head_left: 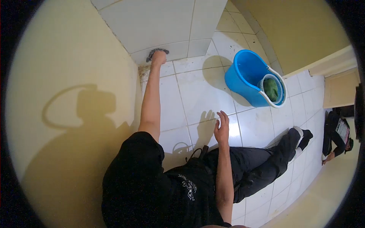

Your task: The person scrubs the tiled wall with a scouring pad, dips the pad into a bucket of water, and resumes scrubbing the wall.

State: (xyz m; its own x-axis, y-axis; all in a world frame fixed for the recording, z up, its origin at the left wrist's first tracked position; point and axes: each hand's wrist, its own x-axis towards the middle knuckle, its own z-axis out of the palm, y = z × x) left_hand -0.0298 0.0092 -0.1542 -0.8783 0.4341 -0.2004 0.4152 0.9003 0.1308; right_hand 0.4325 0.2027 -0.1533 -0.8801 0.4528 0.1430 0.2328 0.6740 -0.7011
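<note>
My left hand is closed on a dark grey, speckled rag, pressed against the low strip of white wall tiles just above the floor. Part of the rag is hidden by my fist, and its exact material cannot be made out. Over the white tiled floor hovers my right hand, fingers loosely stretched and nothing in them. Its shadow falls on the tiles to its left. Nearest to that hand is a blue mop bucket, up and to the right, touched by neither hand.
A green cloth lies in the white wringer basket of the bucket. Brown dirt marks the corner by the yellow wall. My legs stretch to the right. Another person in dark clothes crouches at the far right.
</note>
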